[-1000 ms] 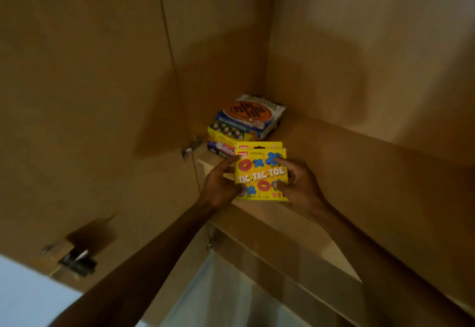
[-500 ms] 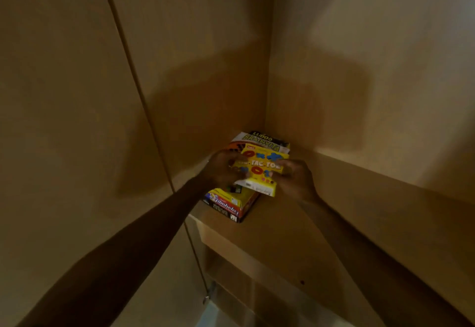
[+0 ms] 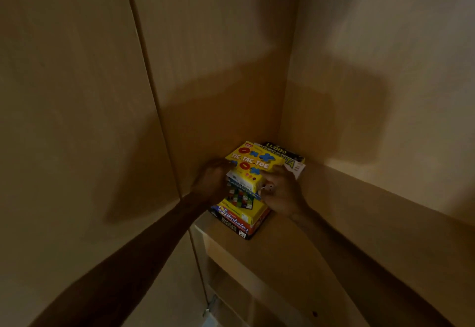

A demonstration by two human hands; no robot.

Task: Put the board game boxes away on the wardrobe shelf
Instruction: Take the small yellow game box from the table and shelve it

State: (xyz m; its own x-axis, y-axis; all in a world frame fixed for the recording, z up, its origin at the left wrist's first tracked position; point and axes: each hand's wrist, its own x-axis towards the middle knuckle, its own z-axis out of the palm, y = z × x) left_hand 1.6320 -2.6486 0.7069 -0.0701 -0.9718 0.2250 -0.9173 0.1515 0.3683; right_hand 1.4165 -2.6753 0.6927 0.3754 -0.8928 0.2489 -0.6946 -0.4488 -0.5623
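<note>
The left hand (image 3: 213, 182) is dark and smeared. Its fingers (image 3: 226, 166) meet the left edge of the yellow tic-tac-toe box (image 3: 253, 163), but I cannot tell whether they clasp it or only touch it. The lower boxes in the stack (image 3: 240, 211) are half covered, so only strips of their lids and sides show and most of the print is too dim to read. A black box marked Ludo (image 3: 281, 150) sticks out behind the yellow one and is cut off by it. Both forearms run out of the bottom of the view.

The tic-tac-toe box lies on top of the stack, tilted a little, in the back left corner of the wardrobe shelf (image 3: 347, 236) — the bottom box reaches nearly to the shelf's front edge. The right hand (image 3: 281, 194) has its fingers (image 3: 267, 180) curled against the box's near right corner, gripping it, with a ring (image 3: 270, 187) on one finger. The box sits between the two hands, with the left one at its left edge.
</note>
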